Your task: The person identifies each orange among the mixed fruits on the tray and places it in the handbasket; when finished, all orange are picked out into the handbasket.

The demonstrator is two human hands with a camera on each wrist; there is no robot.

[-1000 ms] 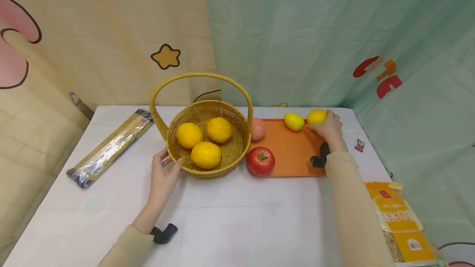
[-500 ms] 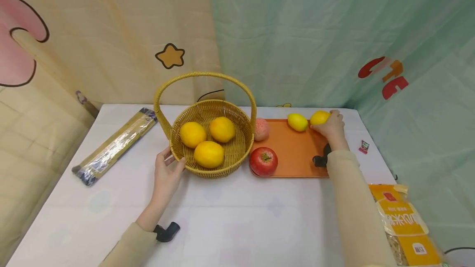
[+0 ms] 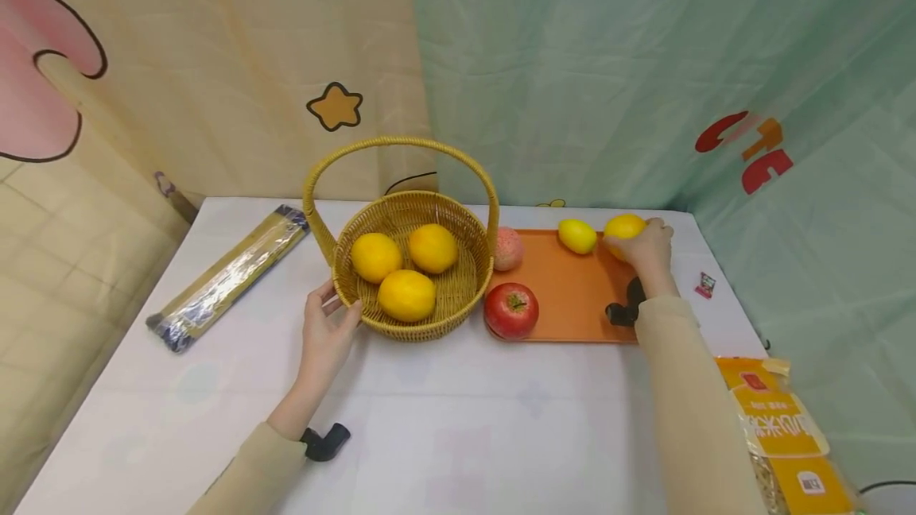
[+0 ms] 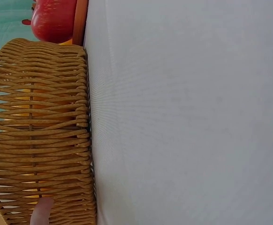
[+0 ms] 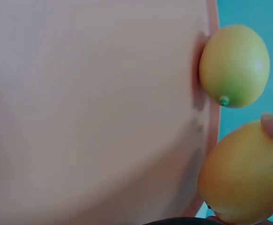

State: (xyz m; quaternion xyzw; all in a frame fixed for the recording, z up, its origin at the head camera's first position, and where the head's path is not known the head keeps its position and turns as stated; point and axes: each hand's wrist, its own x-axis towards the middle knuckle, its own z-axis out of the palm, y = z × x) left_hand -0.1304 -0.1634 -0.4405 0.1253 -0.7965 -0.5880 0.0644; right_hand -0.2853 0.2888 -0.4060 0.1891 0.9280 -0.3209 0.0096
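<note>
A woven basket [image 3: 422, 331] with a tall arched handle stands left of centre, bearing three round yellow-orange fruits [image 3: 406, 296]. My left hand [image 3: 325, 336] grips the basket's near-left side; its thumb [image 4: 42, 210] lies against the wicker wall. At the back right of an orange tray [image 3: 565, 292], my right hand [image 3: 650, 249] holds an oval yellow-orange fruit [image 5: 244, 173], thumb on its skin. Beside that fruit a lemon [image 3: 576, 236] with a greenish tip lies by the tray's back edge. A red pomegranate-like fruit [image 3: 511, 311] and a pink peach-like fruit [image 3: 508, 249] sit at the tray's left end.
A long clear-wrapped packet [image 3: 229, 276] lies on the left of the white-covered table [image 3: 458, 427]. A small wrapped candy [image 3: 705, 284] is right of the tray, and a yellow food bag [image 3: 780, 427] lies at the right edge. Curtains hang behind.
The head view has turned slightly left, so the whole scene sits a little farther right. Both hands keep their holds, with the right hand's fruit hardly shifted against the tray.
</note>
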